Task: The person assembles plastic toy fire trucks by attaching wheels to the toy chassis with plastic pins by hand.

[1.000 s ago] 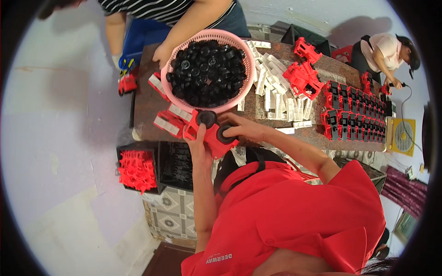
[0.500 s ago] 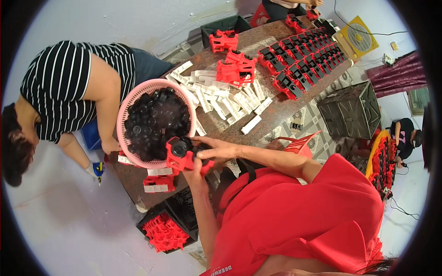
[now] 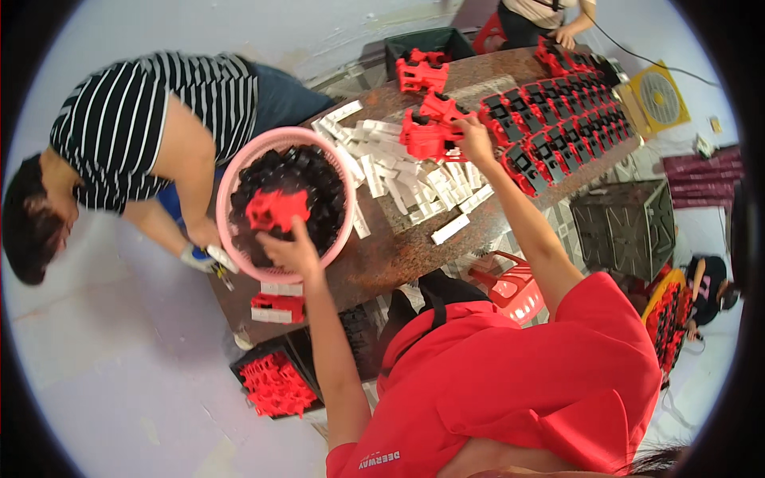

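My left hand (image 3: 292,252) holds a red plastic part (image 3: 275,209) over a pink basket (image 3: 233,185) filled with black round pieces (image 3: 312,185). My right hand (image 3: 476,134) reaches far across the brown table (image 3: 398,251) and touches a pile of red plastic parts (image 3: 426,131). Between the two hands lie several white rectangular blocks (image 3: 402,163). Whether the right hand grips a part is hidden by the pile.
A person in a striped shirt (image 3: 139,131) bends beside the basket at the left. Rows of red-and-black assemblies (image 3: 558,131) fill the table's right end. A black crate of red parts (image 3: 275,382) stands on the floor. A red stool (image 3: 510,287) and a dark crate (image 3: 625,227) are to the right.
My hands have parted: the left carried a red part up over the basket, the right stretched out to the red pile. The view has also swung round.
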`<state>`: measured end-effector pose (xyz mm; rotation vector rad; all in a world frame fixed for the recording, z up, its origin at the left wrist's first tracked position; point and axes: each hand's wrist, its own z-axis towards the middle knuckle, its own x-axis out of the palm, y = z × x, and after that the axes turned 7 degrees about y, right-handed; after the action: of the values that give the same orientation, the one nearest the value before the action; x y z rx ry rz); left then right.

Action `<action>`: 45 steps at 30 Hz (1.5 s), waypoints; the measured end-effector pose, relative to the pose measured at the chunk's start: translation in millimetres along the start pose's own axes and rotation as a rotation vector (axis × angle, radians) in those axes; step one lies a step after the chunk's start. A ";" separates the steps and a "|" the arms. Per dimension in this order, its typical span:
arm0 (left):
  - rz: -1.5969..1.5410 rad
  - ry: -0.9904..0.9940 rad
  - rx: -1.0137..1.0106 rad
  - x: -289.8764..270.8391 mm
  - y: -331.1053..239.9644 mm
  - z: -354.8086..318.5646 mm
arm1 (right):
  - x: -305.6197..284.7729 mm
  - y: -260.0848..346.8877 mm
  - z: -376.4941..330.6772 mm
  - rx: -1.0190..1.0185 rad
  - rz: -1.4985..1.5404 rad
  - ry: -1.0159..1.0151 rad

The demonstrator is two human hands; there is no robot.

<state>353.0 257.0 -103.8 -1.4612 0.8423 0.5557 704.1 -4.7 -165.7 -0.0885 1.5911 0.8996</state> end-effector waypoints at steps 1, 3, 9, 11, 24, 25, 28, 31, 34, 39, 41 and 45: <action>-0.059 -0.097 0.301 8.6 4.3 -16.8 | -2.6 7.5 -5.7 -0.076 0.046 -0.061; -0.720 0.403 0.271 16.4 -19.8 -74.6 | -10.3 35.3 -35.2 -0.048 -0.015 -0.105; -1.574 0.567 -0.243 19.1 -20.0 -160.5 | -24.9 214.7 -166.5 -0.479 0.112 0.246; -1.560 0.469 -0.382 -4.5 17.1 -138.5 | -33.3 245.7 -175.9 -0.792 0.162 0.387; -1.701 0.278 -0.290 -87.9 68.6 -143.1 | 154.7 257.1 34.1 -0.872 -0.451 0.756; -1.781 0.303 -0.284 -87.4 68.9 -141.4 | 150.1 255.3 34.5 -0.863 -0.406 0.768; -1.526 0.270 -0.341 -87.1 60.6 -136.2 | 115.5 266.7 12.2 -0.782 -0.125 0.739; -1.441 0.279 -0.354 -86.7 56.1 -134.0 | 54.4 288.6 -38.5 -0.549 0.755 0.946; -1.408 0.315 -0.332 -90.0 37.0 -131.6 | 4.3 311.4 -81.3 -0.417 0.999 1.190; -1.341 0.438 -0.275 -86.5 24.3 -132.1 | -10.5 312.7 -105.4 -0.417 0.856 1.153; -1.291 0.451 -0.246 -84.6 28.5 -134.3 | -7.8 304.3 -106.6 -0.562 0.769 1.054; -1.352 0.603 -0.179 -88.7 44.3 -140.4 | -12.8 297.8 -120.1 -0.441 0.744 1.171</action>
<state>242.7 136.3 -50.8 -2.0017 0.0763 -0.8733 452.7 126.3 -14.2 -0.4082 2.5228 2.0060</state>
